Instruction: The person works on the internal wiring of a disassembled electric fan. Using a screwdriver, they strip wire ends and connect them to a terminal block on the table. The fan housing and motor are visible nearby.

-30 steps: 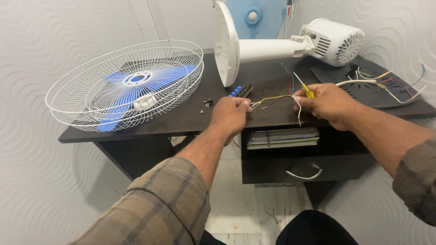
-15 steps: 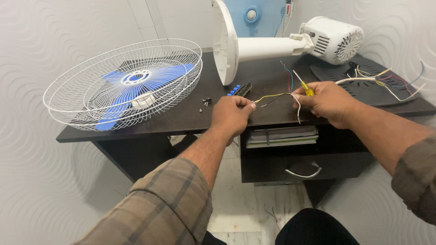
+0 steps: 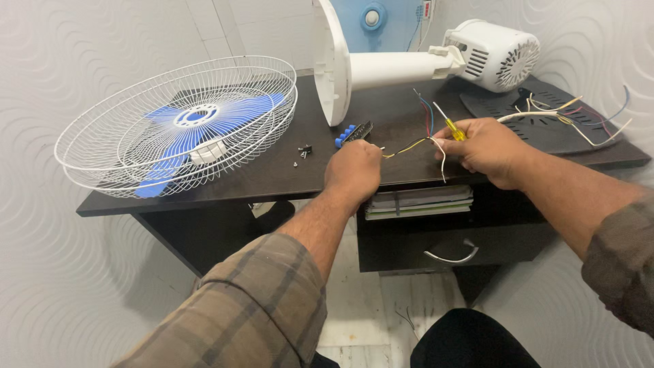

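The yellow wire (image 3: 407,148) runs left to right above the near edge of the table (image 3: 272,178), its long axis level between the two hands. The left hand (image 3: 354,170) is closed on its left end; the right hand (image 3: 485,148), closed on the other end along with a yellow-handled screwdriver (image 3: 449,126), sits just right of it. More loose wires (image 3: 565,112) trail far right toward the fan motor (image 3: 496,54).
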